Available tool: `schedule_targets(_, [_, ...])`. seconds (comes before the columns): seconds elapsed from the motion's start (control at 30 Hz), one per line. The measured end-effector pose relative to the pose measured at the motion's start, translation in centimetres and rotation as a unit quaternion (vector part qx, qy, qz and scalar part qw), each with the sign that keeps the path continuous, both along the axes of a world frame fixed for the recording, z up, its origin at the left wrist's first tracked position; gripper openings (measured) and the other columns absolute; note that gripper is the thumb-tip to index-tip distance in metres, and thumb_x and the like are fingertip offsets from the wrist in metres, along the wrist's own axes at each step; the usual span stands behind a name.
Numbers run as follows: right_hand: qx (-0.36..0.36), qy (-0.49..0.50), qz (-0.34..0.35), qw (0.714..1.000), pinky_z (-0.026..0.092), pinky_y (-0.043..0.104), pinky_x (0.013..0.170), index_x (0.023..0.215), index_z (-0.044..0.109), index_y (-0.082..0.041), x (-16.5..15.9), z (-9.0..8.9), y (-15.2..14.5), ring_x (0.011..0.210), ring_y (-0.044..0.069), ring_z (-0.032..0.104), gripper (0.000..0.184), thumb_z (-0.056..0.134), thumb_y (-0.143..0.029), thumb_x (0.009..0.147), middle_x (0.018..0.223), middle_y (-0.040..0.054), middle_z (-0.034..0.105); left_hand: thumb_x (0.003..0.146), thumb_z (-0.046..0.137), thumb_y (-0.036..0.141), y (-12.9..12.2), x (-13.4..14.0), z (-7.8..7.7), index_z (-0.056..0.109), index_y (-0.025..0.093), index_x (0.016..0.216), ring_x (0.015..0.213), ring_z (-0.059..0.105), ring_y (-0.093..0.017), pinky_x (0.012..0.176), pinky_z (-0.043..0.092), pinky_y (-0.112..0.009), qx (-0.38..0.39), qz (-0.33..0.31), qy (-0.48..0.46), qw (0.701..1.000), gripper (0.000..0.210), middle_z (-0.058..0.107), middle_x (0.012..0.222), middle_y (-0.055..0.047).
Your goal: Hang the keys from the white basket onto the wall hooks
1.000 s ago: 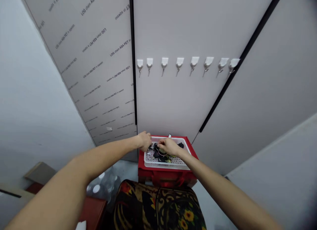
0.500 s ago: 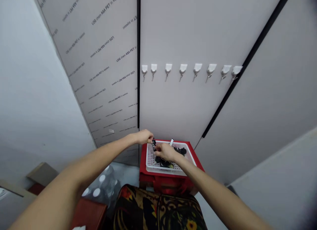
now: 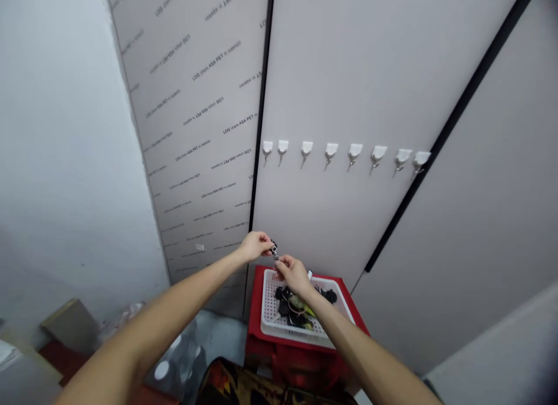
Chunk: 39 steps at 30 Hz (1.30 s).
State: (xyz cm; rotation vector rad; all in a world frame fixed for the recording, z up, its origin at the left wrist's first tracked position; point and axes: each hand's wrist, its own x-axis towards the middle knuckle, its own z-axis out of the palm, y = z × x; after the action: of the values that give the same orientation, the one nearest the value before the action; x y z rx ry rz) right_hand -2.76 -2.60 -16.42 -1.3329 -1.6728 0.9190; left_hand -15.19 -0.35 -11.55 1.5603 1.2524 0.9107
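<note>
A small black-and-silver object [image 3: 274, 250] is up above the far left corner of a white basket [image 3: 264, 318]; it is too small for me to tell its kind. My left hand [image 3: 256, 246] pinches its upper end between thumb and fingers. From the other side, my right hand [image 3: 294, 275] has thumb and forefinger closed on its lower silver end. Inside the perforated basket lies a heap of mostly black small items [image 3: 290, 309], with some yellow and pale pieces among them. My right hand and forearm hide part of the heap.
The basket rests on a red box [image 3: 255, 329]. On the grey panel behind is a row of white adhesive hooks [image 3: 331, 151]. To the left stand a wall panel with printed lettering [image 3: 209, 103] and, low down, plastic bottles with white caps [image 3: 162, 370]. Patterned cloth [image 3: 226, 387] is nearest me.
Both hands have lifted from just over the basket to above its far edge, with the black-and-silver object between them. My view has shifted, so the hooks and basket appear lower.
</note>
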Motion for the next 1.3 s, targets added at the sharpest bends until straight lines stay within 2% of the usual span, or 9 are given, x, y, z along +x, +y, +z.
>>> schedule_targets(0.13, [0.059,-0.102,0.009,0.993,0.032,0.018,0.041,0.055,0.043,-0.015,0.4,4.7,0.8,0.037,0.006,0.038,0.018,0.037,-0.029,0.064,0.04,-0.0035,0.042,0.062,0.046,0.028,-0.1,-1.1,0.8,0.05,0.013,0.078,0.059,0.05,-0.009,0.06,0.04,-0.026,0.134,0.045,0.107,0.984,0.022,0.054,0.064,-0.001])
schedule_targets(0.23, [0.113,-0.184,0.03,0.976,0.03,0.018,0.039,0.052,0.045,-0.014,-0.1,9.2,1.8,0.037,0.006,0.039,0.015,0.042,-0.026,0.061,0.038,-0.0036,0.042,0.065,0.042,0.029,0.0,-1.3,1.8,0.05,0.016,0.084,0.079,0.047,-0.011,0.072,0.037,-0.025,0.256,0.004,0.118,0.959,0.025,0.054,0.086,-0.003])
schedule_targets(0.3, [0.143,-0.206,0.033,0.968,0.031,0.017,0.039,0.051,0.047,-0.014,-0.9,12.0,2.7,0.036,0.006,0.039,0.014,0.044,-0.025,0.06,0.038,-0.0033,0.043,0.069,0.035,0.025,0.5,-1.2,2.8,0.05,0.014,0.082,0.075,0.048,-0.009,0.069,0.037,-0.022,0.245,-0.031,0.061,0.967,0.023,0.055,0.082,-0.003])
schedule_targets(0.4, [0.171,-0.159,0.011,0.972,0.034,0.017,0.04,0.061,0.051,-0.013,-2.4,15.4,4.4,0.038,0.006,0.042,0.014,0.044,-0.025,0.061,0.044,-0.0015,0.049,0.071,0.031,0.024,2.0,-0.9,5.1,0.049,0.011,0.071,0.056,0.047,-0.007,0.056,0.038,-0.019,0.192,0.007,-0.057,0.98,0.023,0.052,0.061,-0.001])
schedule_targets(0.6, [0.256,-0.086,-0.081,0.959,0.04,0.02,0.054,0.087,0.051,-0.011,-5.0,19.9,7.7,0.051,0.008,0.051,0.028,0.042,-0.023,0.063,0.065,0.0035,0.058,0.069,0.033,0.022,6.0,-0.7,11.4,0.043,0.012,0.058,0.042,0.04,-0.004,0.045,0.032,-0.016,0.174,0.054,-0.253,0.95,0.018,0.041,0.047,0.004])
schedule_targets(0.7, [0.274,-0.111,-0.091,0.951,0.041,0.021,0.058,0.087,0.053,-0.011,-5.4,20.6,8.8,0.057,0.01,0.053,0.028,0.04,-0.02,0.064,0.069,0.0043,0.059,0.068,0.035,0.019,7.5,-0.7,13.1,0.041,0.012,0.052,0.039,0.037,-0.003,0.044,0.03,-0.016,0.169,0.064,-0.28,0.943,0.018,0.04,0.045,0.004])
schedule_targets(0.8, [0.28,-0.129,-0.102,0.946,0.041,0.021,0.062,0.085,0.054,-0.012,-5.3,20.3,9.7,0.064,0.011,0.054,0.028,0.039,-0.017,0.063,0.074,0.0048,0.059,0.066,0.037,0.016,8.4,-0.7,13.2,0.042,0.012,0.05,0.038,0.035,-0.002,0.043,0.029,-0.016,0.165,0.058,-0.275,0.945,0.018,0.039,0.044,0.005])
schedule_targets(1.17, [0.295,-0.201,-0.089,0.93,0.035,0.026,0.076,0.09,0.053,-0.007,-5.2,18.2,9.9,0.082,0.013,0.05,0.03,0.041,-0.012,0.063,0.084,0.0073,0.057,0.067,0.04,0.027,10.4,-0.4,9.8,0.046,0.011,0.052,0.045,0.039,-0.005,0.048,0.031,-0.018,0.141,0.124,-0.207,0.96,0.022,0.042,0.046,0.002])
schedule_targets(1.3, [0.313,-0.202,-0.049,0.927,0.036,0.027,0.073,0.09,0.052,-0.011,-3.1,15.7,8.2,0.076,0.011,0.051,0.029,0.041,-0.016,0.064,0.083,0.0041,0.056,0.066,0.038,0.041,10.2,-0.7,8.3,0.048,0.011,0.06,0.049,0.043,-0.007,0.051,0.033,-0.02,0.112,0.128,-0.181,0.969,0.033,0.045,0.05,0.0])
